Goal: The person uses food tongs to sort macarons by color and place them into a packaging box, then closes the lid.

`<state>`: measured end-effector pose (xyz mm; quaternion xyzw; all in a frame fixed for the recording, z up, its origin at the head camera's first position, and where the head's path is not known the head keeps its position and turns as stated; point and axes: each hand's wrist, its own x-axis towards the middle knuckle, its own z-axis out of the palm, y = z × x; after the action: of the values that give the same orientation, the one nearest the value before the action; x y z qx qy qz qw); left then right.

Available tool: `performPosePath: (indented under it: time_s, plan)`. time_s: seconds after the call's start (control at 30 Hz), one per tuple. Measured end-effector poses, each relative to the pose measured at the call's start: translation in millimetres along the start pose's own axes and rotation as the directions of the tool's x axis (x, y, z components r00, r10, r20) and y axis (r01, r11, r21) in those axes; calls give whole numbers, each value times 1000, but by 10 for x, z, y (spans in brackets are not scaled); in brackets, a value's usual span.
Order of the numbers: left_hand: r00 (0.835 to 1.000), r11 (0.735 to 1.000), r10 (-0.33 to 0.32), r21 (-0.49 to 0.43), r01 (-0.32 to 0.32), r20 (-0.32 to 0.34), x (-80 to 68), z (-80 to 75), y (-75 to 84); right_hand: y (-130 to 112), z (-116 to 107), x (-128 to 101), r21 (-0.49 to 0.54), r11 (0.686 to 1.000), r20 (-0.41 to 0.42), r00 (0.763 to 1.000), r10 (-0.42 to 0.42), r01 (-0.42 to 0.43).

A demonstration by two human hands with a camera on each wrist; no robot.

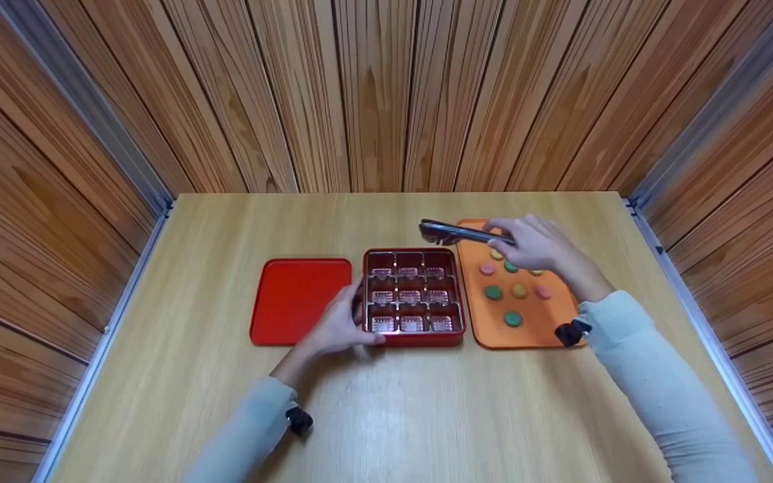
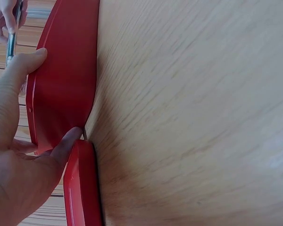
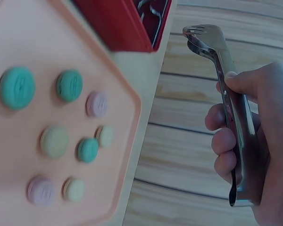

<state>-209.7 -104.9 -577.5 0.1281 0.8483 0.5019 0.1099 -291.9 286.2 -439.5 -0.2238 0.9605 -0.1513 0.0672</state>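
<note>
A red square box (image 1: 420,341) with a divided plastic insert (image 1: 410,296) stands mid-table, its compartments holding nothing. My left hand (image 1: 339,323) grips its near left corner, thumb along the front wall and fingers on the left side. In my right hand (image 1: 533,245) are metal tongs (image 3: 236,117), raised above the far edge of an orange tray (image 1: 494,334). The tongs' tips point left, behind the box, and nothing is between them in the right wrist view. Several green, pink and yellow macarons (image 1: 512,318) lie spread on the tray, some partly hidden under the right hand.
To the left of the box, a red lid (image 1: 299,295) lies flat on the wooden table (image 1: 427,416). The tray sits close against the box's right side. Wood-panelled walls (image 1: 373,94) stand behind and on both sides.
</note>
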Motion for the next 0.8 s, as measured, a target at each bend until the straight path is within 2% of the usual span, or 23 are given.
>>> performPosePath:
  time_s: [0.33, 0.43, 0.8]
  plan:
    - [1000, 1000, -12, -8, 12, 6, -10, -16, 32, -326, 129, 151, -67, 992, -4, 995, -104, 104]
    - [1000, 1000, 2, -13, -2, 0, -18, -18, 31, -409, 176, 192, -74, 990, -1, 993, -117, 116]
    - [1000, 1000, 0, -20, 0, 3, 4, -6, 10, -627, 354, 263, -120, 991, 40, 998, -54, 59]
